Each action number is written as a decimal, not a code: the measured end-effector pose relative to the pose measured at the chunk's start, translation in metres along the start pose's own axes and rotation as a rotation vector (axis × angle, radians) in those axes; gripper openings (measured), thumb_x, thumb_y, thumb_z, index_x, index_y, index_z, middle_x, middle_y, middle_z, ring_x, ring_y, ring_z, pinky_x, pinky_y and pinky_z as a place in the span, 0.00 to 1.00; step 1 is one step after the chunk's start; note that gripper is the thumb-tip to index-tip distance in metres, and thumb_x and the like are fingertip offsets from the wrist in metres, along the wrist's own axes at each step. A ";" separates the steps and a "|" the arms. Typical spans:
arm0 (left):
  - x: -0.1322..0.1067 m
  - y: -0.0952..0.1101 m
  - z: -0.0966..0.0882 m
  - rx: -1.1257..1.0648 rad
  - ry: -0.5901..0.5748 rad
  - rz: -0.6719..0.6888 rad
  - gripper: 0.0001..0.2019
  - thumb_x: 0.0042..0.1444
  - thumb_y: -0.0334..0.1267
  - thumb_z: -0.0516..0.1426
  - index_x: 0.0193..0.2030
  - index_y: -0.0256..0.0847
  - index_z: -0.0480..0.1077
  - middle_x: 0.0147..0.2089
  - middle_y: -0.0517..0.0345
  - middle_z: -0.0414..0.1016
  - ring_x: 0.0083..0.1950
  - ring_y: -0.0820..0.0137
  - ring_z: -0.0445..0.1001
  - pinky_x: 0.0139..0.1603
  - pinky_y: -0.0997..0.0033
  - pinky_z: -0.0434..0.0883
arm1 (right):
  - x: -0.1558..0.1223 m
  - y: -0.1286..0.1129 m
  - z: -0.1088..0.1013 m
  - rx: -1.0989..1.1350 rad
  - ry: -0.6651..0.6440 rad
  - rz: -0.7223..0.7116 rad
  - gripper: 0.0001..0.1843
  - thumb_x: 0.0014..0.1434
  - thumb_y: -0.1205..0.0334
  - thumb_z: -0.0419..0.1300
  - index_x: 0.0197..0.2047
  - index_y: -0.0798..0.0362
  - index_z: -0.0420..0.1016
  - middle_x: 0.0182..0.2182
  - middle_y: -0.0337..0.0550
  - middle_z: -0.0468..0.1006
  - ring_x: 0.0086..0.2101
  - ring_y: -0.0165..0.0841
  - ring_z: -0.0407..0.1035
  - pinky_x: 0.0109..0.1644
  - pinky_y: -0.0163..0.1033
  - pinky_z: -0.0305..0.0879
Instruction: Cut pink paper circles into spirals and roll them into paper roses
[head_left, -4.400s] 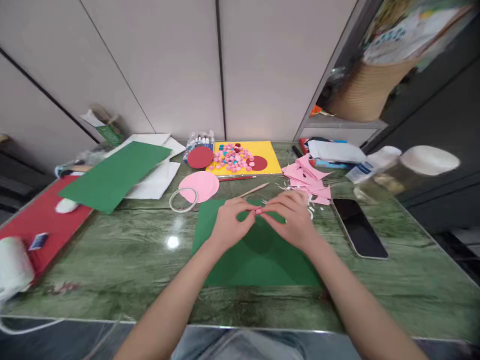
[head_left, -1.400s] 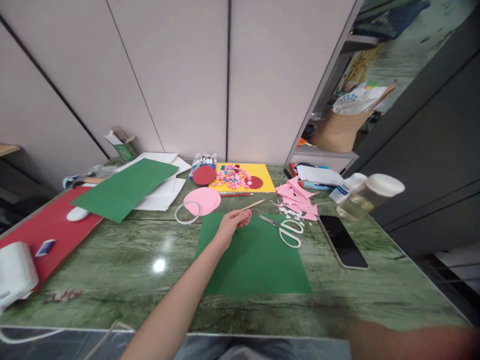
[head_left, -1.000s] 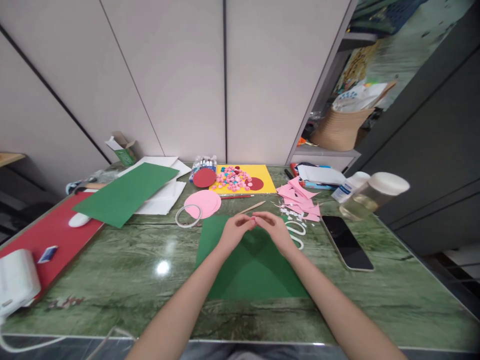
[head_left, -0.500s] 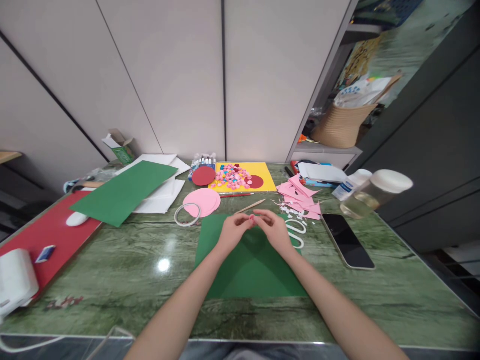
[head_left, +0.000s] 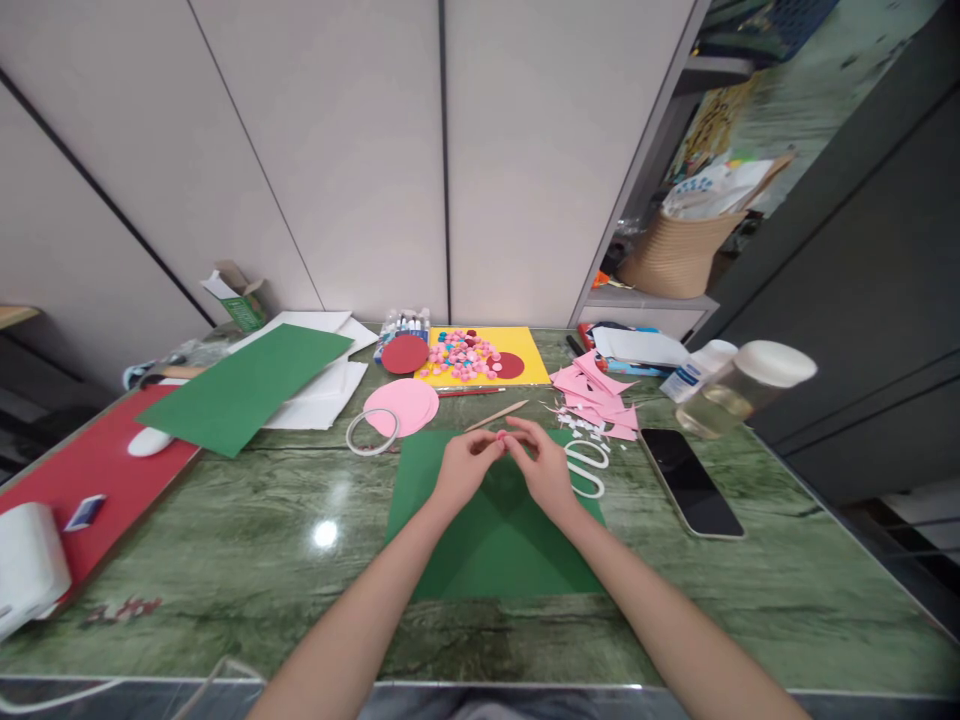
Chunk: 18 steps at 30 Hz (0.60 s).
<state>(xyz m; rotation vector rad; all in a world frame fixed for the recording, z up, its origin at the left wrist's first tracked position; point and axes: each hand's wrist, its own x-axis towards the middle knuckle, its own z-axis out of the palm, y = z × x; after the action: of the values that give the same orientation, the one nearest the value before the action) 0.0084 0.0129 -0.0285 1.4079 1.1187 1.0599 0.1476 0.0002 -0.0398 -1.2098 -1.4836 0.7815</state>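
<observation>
marbled green tabletop [head_left: 300, 620], pale cabinet doors [head_left: 360, 170] behind: above a green sheet [head_left: 510, 565], a small pink piece [head_left: 502, 436] is pinched at the fingertips of the left hand [head_left: 461, 466] and right hand [head_left: 546, 474], both nearly closed, presumably because its size allows no fuller grip. white-handled scissors [head_left: 589, 467] beside the right hand appear placed within reach; farther back, coloured pieces [head_left: 465, 357] lie heaped on a yellow sheet [head_left: 529, 345], likely to keep them together.

No text can be read: marks on the bottle label [head_left: 682, 379] and green box [head_left: 246, 313] are too small
</observation>
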 end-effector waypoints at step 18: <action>0.002 0.000 -0.001 -0.052 0.000 -0.007 0.12 0.49 0.44 0.57 0.25 0.36 0.72 0.24 0.59 0.71 0.29 0.72 0.68 0.34 0.74 0.64 | 0.000 -0.005 0.001 0.083 -0.140 0.022 0.13 0.60 0.54 0.51 0.39 0.52 0.72 0.31 0.41 0.76 0.34 0.34 0.70 0.41 0.38 0.64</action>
<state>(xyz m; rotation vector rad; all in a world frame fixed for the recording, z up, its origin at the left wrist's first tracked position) 0.0074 0.0155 -0.0277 1.3625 1.0876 1.0763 0.1447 -0.0010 -0.0356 -1.1296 -1.5372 0.9493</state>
